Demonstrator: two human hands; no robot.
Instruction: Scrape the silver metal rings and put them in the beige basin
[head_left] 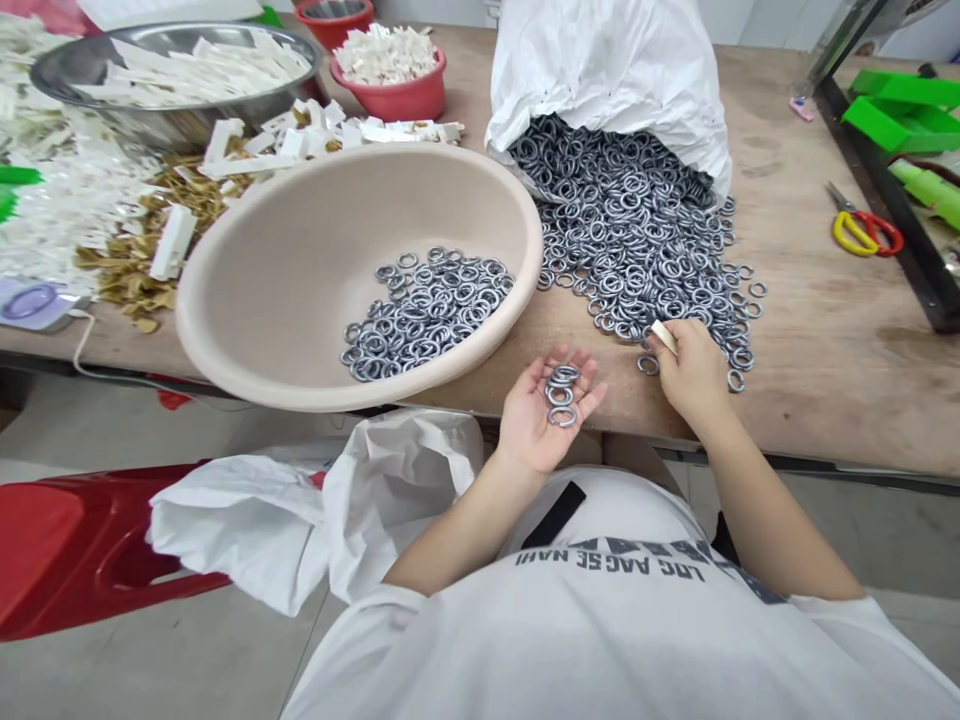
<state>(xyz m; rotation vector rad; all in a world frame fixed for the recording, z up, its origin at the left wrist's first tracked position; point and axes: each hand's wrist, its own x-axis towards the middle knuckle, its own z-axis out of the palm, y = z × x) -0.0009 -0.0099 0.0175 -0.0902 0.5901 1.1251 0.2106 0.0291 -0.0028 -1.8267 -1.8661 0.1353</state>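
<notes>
Cradling a few metal rings point(560, 396) on its upturned palm, the left grip point(529, 420) has fingers spread and slightly bent, not clenched. Right grip point(694, 375) is curled at the near edge of the ring pile point(637, 245), cream-white piece point(664, 338) at the fingertips; cannot tell if that is pinched or wrapped on, or if a ring is held. Pile sits just beyond the right grip, spilling from a white sack point(607, 65), some loose rings scattered around its edge.

Left of the left grip: big beige basin point(277, 270), tilted, rings heaped in its near right part. Under both grips, light brown wooden desk point(817, 390), scuffed, some darker smudges. Right of the right grip, on the desk: scissors point(862, 235), red and yellow handles; farther out, green trays point(904, 125) past a dark metal bar point(885, 200).

Far left of the grips, past the basin: brown pieces point(142, 265), white plastic strips, steel bowl point(180, 120), red tub point(397, 95). Below left of the grips: crumpled white bag point(247, 530), red plastic stool point(82, 550), grey tiled floor point(202, 665). Pale wall behind the desk.
</notes>
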